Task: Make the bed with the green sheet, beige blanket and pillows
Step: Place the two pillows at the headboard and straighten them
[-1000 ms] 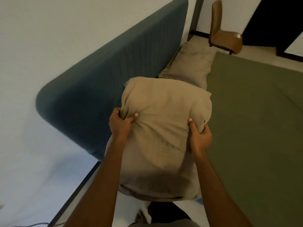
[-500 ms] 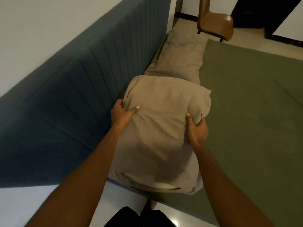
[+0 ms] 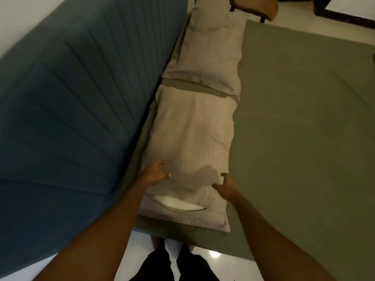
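The near beige pillow (image 3: 192,134) lies flat on the green sheet (image 3: 304,138), lengthwise along the headboard. Its white filling shows through the open case end closest to me. A second beige pillow (image 3: 211,49) lies flat just beyond it, with a narrow strip of sheet between them. My left hand (image 3: 154,173) rests at the near pillow's left edge, fingers spread and gripping nothing. At the pillow's right edge my right hand (image 3: 225,183) hovers with thumb and fingers apart. The green sheet covers the mattress smoothly, with a faint crease at the right.
A padded blue-grey headboard (image 3: 71,108) runs along the left against a white wall. A brown chair (image 3: 255,7) stands on the pale floor past the bed's far side. My legs (image 3: 168,264) are at the bed's near edge on a glossy white floor.
The pillow I held up in both hands has come down flat on the sheet by the headboard. Both hands have loosened their grip and slid to its near end.
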